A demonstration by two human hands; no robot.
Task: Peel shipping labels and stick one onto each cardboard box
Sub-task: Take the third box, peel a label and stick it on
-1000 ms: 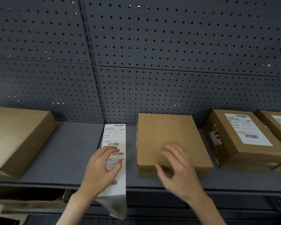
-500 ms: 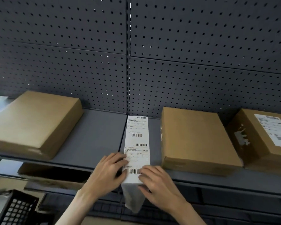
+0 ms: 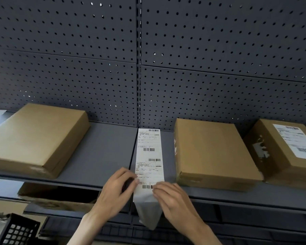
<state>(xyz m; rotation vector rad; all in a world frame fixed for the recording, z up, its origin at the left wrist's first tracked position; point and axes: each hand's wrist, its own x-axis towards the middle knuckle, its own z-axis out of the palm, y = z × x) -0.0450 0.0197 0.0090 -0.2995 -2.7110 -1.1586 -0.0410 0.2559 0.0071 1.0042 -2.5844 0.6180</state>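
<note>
1. Surface: a dark grey metal shelf [image 3: 102,156] runs across the whole view. A seam in it, in line with the upright post [image 3: 139,68] of the wall behind, splits it into a left bay and a right bay.
2. Backing: a dark perforated panel wall [image 3: 219,41] rises behind the shelf. A few of its holes let light through.
3. Label strip [image 3: 149,156]: long and white, with printed barcodes. It lies flat on the shelf just right of the seam, and its near end hangs over the front edge, showing blank backing.
4. Left hand [image 3: 116,191]: fingers pinched narrow on the strip's left edge, near the shelf front.
5. Right hand [image 3: 173,197]: fingertips press on the strip's lower right corner. I cannot tell whether they pinch it or only pin it down.
6. Unlabelled box [image 3: 214,152]: plain brown, just right of the strip.
7. Labelled box [image 3: 286,147]: farther right, a white label on its top and torn patches on its side.
8. Left box [image 3: 37,137]: plain cardboard, well apart from the strip.
9. Below the shelf: an open carton [image 3: 60,197] on a lower level, and a black mesh basket [image 3: 16,232] at the bottom left.
</note>
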